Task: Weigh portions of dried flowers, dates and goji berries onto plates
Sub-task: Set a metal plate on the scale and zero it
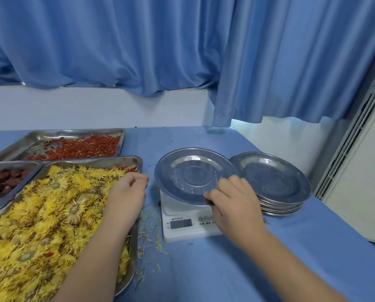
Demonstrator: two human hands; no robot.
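Head view: our right hand (232, 203) pinches the near rim of the plate (193, 173) at its five o'clock, thumb and fingers closed on the edge. The plate is bare thin steel. We judge it light, stiff and slick, so the rim is the sound hold. It lies over the scale (188, 227), overhanging it, and we cannot tell if it has fully settled.

Our left hand (125, 192) hovers at nine o'clock of the scale, over the flower tray (99, 160), fingers curled. We cannot tell whether it holds anything. The dried flowers (51, 210) heaped there look featherlight and brittle, best taken in a loose pinch.

At three o'clock stands a stack of plates (278, 182). At ten o'clock goji berries (84, 149) thinly cover the goji tray (51, 136). Dates (3, 182) lie in the date tray (12, 164), farther out at nine.
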